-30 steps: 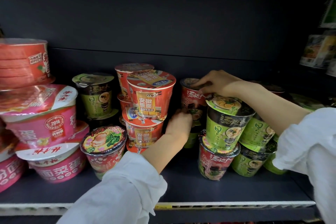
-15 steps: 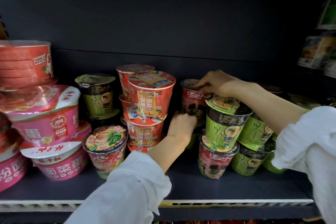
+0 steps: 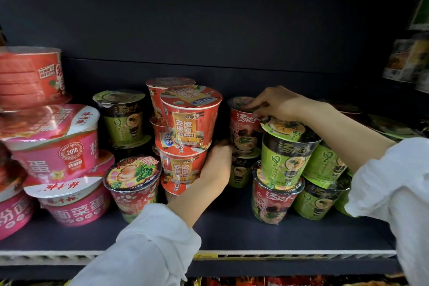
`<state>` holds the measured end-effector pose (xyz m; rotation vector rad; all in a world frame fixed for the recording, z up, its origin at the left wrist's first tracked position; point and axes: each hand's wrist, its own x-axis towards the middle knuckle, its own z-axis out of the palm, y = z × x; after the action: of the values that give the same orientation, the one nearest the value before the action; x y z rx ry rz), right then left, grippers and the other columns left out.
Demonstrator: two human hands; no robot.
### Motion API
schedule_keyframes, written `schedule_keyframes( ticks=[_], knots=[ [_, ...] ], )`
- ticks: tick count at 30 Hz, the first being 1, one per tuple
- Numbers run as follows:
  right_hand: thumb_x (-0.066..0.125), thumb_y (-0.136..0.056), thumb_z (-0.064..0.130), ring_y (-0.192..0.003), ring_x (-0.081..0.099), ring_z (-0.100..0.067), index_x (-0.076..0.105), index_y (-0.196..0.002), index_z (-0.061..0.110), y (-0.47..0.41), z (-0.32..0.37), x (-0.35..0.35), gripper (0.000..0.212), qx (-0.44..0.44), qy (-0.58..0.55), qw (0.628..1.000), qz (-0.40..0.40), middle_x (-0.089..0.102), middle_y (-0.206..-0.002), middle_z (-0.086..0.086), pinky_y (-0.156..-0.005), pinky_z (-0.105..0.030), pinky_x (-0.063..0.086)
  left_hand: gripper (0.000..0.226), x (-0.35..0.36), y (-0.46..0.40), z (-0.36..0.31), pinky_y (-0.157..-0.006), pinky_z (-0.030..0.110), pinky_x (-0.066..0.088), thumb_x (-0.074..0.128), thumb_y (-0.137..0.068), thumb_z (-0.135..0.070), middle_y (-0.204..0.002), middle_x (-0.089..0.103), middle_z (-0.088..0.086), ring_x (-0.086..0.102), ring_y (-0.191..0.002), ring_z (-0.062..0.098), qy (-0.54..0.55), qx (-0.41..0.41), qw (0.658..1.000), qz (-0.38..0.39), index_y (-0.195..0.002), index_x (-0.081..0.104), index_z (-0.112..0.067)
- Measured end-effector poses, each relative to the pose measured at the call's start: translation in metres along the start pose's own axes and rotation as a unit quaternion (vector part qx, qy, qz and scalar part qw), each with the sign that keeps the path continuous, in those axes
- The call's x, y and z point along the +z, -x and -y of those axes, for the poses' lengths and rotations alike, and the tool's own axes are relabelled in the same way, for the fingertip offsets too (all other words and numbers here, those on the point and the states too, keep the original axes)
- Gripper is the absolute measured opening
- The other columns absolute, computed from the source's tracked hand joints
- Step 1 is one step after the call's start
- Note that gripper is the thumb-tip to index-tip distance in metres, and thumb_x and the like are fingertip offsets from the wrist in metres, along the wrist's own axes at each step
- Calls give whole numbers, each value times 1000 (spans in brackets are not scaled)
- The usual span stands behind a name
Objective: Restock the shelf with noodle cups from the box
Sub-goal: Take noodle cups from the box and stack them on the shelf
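On the shelf [image 3: 232, 232], the right hand [image 3: 276, 102] pinches the lid rim of a red noodle cup [image 3: 243, 130] stacked at the back, seemingly steadying it, while the left hand [image 3: 216, 167], just below-left, curls beside an orange cup stack [image 3: 185, 137], grip contents hidden.

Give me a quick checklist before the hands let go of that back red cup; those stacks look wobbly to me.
1. Right hand on the red cup's lid: ok.
2. Left hand bracing low beside the orange stack: ok.
3. Red cup seated flat on the cup below: cannot tell, hidden.
4. Orange stack upright: not ok, top cup leans.
5. Green cup in front seated on its base cup: ok.
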<state>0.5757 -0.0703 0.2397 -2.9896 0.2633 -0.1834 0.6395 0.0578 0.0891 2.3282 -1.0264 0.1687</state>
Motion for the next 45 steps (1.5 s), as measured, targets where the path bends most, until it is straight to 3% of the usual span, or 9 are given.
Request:
schedule_keyframes(
  ticks=[9,13,19,24,30,34,37,42,45],
  knots=[
    [58,-92,17,-123,49,-21,58,-128,25,1,-8,-3,37,18,11,1000,-10,51,-139,-3,-90,-19,33,30,-2,-14,-34,-90,36,44,35,-95,3,-121,55,19,55,-111,33,-66,-40,997,20,-117,55,0],
    [56,-94,21,-123,49,-20,58,-127,29,1,-11,-1,35,21,-7,1000,-8,52,-138,-1,-89,-18,33,35,0,-20,-24,-99,34,39,46,-96,-8,-135,43,17,46,-123,29,4,-81,996,47,-131,44,-5],
    [53,-95,21,-124,47,-19,59,-126,27,0,-14,0,32,16,-23,1000,-12,51,-138,0,-90,-18,30,32,7,-22,-14,-91,36,49,54,-91,-14,-120,61,14,58,-109,28,201,-192,960,23,-122,55,-5],
    [54,-94,17,-125,47,-22,60,-126,24,-5,-16,2,33,11,-13,1000,-20,52,-137,-5,-95,-20,30,36,11,-21,-10,-93,35,49,58,-90,-16,-122,61,11,58,-110,26,274,-205,939,35,-126,56,-11],
    [54,-94,16,-125,48,-20,61,-125,23,-6,-15,2,32,14,-18,999,-35,53,-137,-3,-93,-17,30,30,3,-23,-11,-91,31,47,58,-91,-13,-121,62,13,58,-111,27,281,-172,943,39,-120,61,-9],
    [52,-96,20,-123,49,-20,61,-125,21,-3,-10,5,31,20,-10,999,-47,54,-136,-2,-96,-23,34,27,-12,-22,-25,-89,33,46,48,-93,-9,-118,61,15,57,-110,30,153,-122,981,17,-117,58,-4],
    [49,-97,21,-122,50,-21,61,-124,21,5,-4,8,30,13,-40,994,-103,56,-133,-3,-95,-23,35,24,-26,-13,-40,-83,33,47,44,-92,-3,-113,62,18,60,-104,31,72,-61,996,-11,-110,58,-1],
    [46,-95,14,-117,54,-21,64,-118,19,24,12,9,29,-30,-91,977,-189,61,-125,-3,-92,-19,35,27,-48,10,-50,-88,32,49,50,-90,-7,-113,61,11,60,-100,24,107,25,988,-113,-116,57,-8],
    [45,-94,11,-111,58,-17,63,-118,17,34,30,8,31,-31,-137,967,-213,64,-119,-3,-87,-16,37,19,-64,30,-47,-79,28,52,54,-90,-13,-100,65,-1,62,-85,11,129,74,976,-161,-108,60,-12]
  ],
)
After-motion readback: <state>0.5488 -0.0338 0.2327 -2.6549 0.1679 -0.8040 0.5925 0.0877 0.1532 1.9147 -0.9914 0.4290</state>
